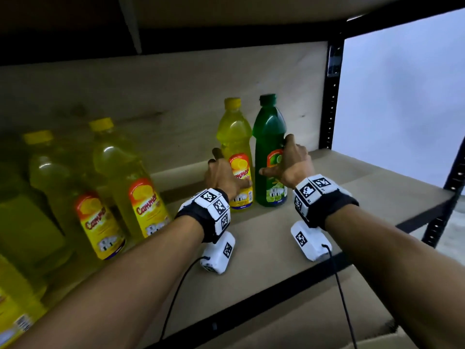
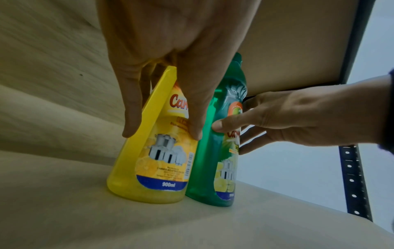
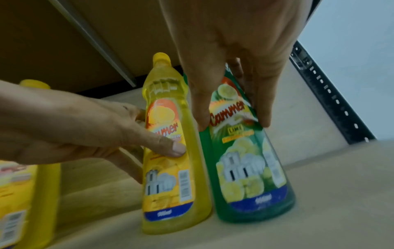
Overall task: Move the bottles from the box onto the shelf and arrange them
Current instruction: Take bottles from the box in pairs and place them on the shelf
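Two bottles stand upright side by side, touching, toward the back of the wooden shelf [image 1: 271, 238]. The yellow bottle [image 1: 235, 137] [image 2: 162, 168] [image 3: 170, 185] is on the left. The green bottle [image 1: 269, 132] [image 2: 206, 168] [image 3: 245, 168] is on the right. My left hand [image 1: 226, 172] [image 2: 163, 134] holds the yellow bottle at label height, thumb on the label and fingers round its left side. My right hand [image 1: 279, 157] [image 3: 234, 124] grips the green bottle, thumb on its left edge and fingers round its right side.
Several more yellow bottles [image 1: 141, 187] stand at the shelf's left. A black perforated upright [image 1: 332, 96] bounds the right end, close beside the green bottle. The shelf above hangs low over the caps. Brown cardboard [image 1: 314, 323] lies below the front edge.
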